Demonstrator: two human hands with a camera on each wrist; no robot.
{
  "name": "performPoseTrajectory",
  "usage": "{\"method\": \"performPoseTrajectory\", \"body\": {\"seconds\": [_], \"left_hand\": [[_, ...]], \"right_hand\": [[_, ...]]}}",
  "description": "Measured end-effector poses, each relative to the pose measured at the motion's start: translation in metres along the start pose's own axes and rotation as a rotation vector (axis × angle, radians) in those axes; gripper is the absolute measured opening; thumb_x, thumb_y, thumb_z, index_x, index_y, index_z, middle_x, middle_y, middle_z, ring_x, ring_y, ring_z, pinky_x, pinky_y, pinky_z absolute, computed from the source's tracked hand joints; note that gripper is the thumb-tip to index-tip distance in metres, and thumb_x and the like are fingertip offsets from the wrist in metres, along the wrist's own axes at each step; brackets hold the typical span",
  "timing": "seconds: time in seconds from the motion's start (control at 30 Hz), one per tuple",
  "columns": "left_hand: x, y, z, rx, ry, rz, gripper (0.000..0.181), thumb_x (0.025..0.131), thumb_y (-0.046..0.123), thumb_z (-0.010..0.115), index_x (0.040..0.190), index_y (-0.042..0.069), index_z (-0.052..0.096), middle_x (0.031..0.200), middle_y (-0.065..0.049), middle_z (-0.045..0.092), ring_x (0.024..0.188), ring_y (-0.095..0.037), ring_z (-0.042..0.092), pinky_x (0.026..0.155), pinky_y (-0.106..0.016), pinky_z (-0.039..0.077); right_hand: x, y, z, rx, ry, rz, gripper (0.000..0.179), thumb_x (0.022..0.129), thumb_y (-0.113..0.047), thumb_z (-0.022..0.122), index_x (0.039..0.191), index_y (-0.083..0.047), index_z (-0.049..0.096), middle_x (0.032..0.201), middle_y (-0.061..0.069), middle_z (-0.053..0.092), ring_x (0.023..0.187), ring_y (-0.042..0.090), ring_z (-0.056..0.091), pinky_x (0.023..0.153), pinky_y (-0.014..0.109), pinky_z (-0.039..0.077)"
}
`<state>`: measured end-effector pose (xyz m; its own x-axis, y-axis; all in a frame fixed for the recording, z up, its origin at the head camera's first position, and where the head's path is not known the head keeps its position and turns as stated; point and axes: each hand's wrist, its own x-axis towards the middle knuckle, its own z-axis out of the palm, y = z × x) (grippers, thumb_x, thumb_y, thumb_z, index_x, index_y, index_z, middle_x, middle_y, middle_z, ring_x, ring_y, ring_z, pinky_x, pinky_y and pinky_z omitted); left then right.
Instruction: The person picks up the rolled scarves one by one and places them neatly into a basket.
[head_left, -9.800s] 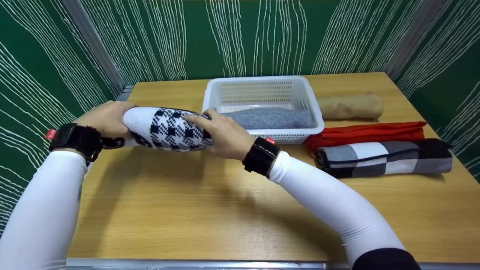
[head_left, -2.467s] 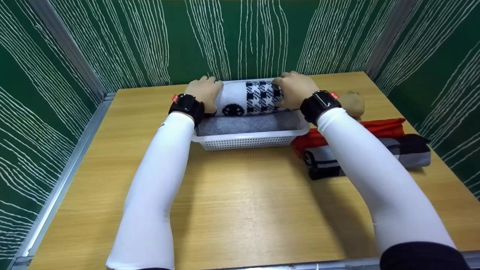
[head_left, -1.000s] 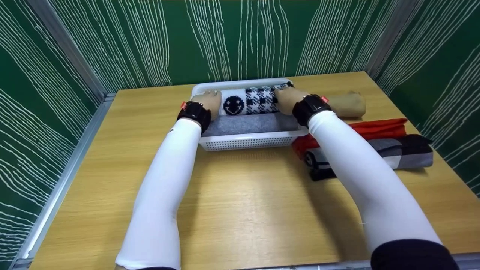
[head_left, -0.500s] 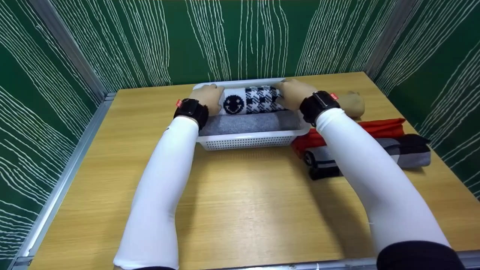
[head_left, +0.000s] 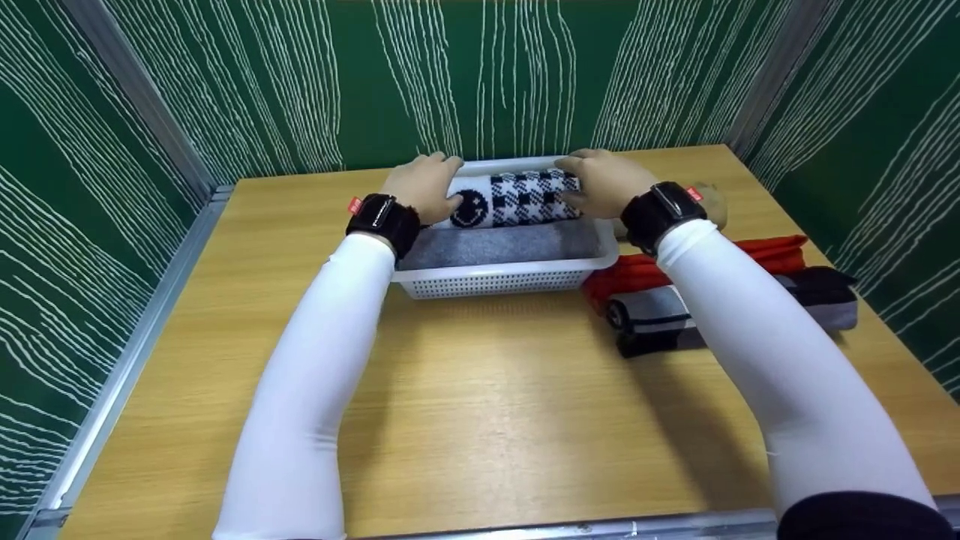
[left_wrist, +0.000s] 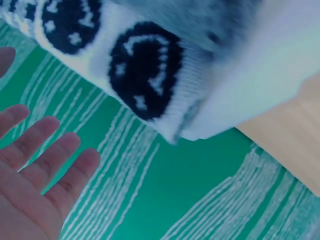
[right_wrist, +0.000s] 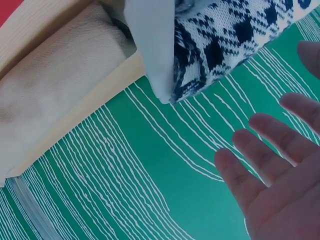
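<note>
A rolled knit scarf [head_left: 525, 199], white with black smiley faces and a black-and-white houndstooth pattern, lies in the back of a white plastic basket [head_left: 495, 270]. In front of it, inside the same basket, is a grey rolled cloth [head_left: 510, 246]. My left hand [head_left: 421, 186] hovers over the scarf's left end; the left wrist view shows the fingers [left_wrist: 65, 165] extended and apart from the knit. Over the right end is my right hand [head_left: 611, 184], its fingers [right_wrist: 272, 135] likewise straight and away from the scarf. Neither hand holds anything.
Right of the basket lie a tan rolled cloth [right_wrist: 60, 75], a folded red cloth [head_left: 780, 255] and a black, grey and white checked roll [head_left: 652, 309], partly behind the right sleeve. The wooden table [head_left: 510, 412] ends at green walls with white streaks.
The scarf, held over the table's left side earlier, was lowered into the basket and pressed down. Since half a second ago both hands have let go and risen slightly, fingers spreading.
</note>
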<state>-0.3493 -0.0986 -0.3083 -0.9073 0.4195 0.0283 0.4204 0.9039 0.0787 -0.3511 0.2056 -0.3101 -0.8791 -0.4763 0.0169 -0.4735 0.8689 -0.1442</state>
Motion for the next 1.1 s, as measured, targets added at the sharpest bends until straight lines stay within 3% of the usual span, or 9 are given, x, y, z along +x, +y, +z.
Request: {"method": "performPoseTrajectory", "body": {"seconds": [0.3,0.8,1.1], "left_hand": [[-0.009,0.016,-0.005,-0.037,0.032,0.031,0.063,0.110,0.036,0.060,0.165,0.011,0.043,0.164,-0.017,0.052,0.151,-0.035,0.051,0.125,-0.051,0.045],[-0.016,0.033,-0.001,-0.028,0.095,0.099,0.057,0.109,0.033,0.060,0.159,0.007,0.050,0.150,-0.016,0.061,0.136,-0.035,0.060,0.117,-0.049,0.052],[-0.021,0.047,0.002,0.011,0.098,0.144,0.056,0.110,0.034,0.060,0.157,0.006,0.051,0.146,-0.017,0.063,0.133,-0.035,0.062,0.113,-0.049,0.055]], "right_hand": [[-0.017,-0.003,-0.005,0.005,0.066,-0.009,0.061,0.106,-0.022,0.069,0.160,-0.003,0.050,0.163,0.030,0.048,0.150,0.052,0.047,0.125,0.066,0.040],[-0.039,-0.003,-0.003,-0.037,0.166,-0.084,0.063,0.105,-0.023,0.070,0.161,-0.004,0.050,0.161,0.029,0.051,0.149,0.051,0.048,0.124,0.067,0.040],[-0.047,0.002,-0.001,-0.027,0.208,-0.119,0.062,0.104,-0.021,0.072,0.160,-0.003,0.052,0.159,0.030,0.053,0.148,0.052,0.049,0.124,0.067,0.040]]}}
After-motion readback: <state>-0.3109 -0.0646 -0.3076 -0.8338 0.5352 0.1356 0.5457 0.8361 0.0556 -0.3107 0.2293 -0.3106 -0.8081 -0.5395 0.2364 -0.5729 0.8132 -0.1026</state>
